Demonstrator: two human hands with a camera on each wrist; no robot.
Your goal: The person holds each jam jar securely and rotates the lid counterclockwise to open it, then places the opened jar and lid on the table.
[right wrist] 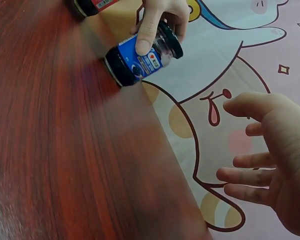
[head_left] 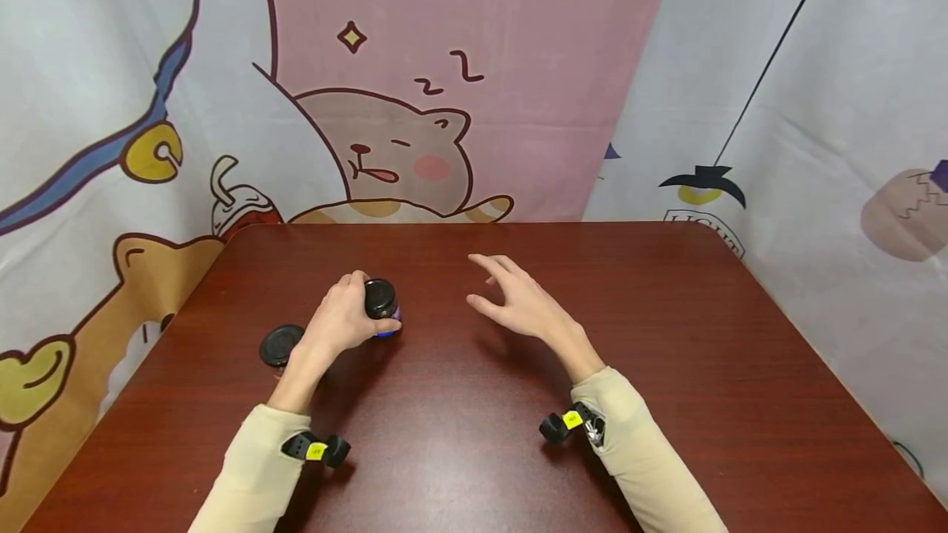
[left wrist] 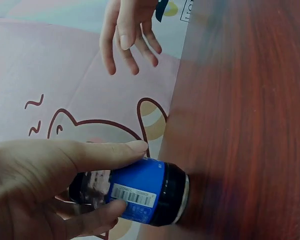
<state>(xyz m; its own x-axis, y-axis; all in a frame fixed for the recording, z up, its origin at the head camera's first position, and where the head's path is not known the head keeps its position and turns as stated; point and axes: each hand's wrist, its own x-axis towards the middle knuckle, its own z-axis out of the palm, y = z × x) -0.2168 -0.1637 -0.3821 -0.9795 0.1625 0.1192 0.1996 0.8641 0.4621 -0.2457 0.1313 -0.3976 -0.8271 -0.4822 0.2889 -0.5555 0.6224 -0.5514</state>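
My left hand grips a glass jar with a black lid and a blue label, thumb on one side and fingers round the other. In the left wrist view a white barcode shows on the label of this jar, and its contents look dark. A second black-lidded jar stands on the table, partly covered by my left wrist; a bit of its red label shows in the right wrist view. My right hand hovers over the table, fingers spread and holding nothing, apart from both jars.
The dark red-brown wooden table reaches back to a cartoon-printed curtain. Each wrist carries a strapped-on black camera, the left camera and the right camera.
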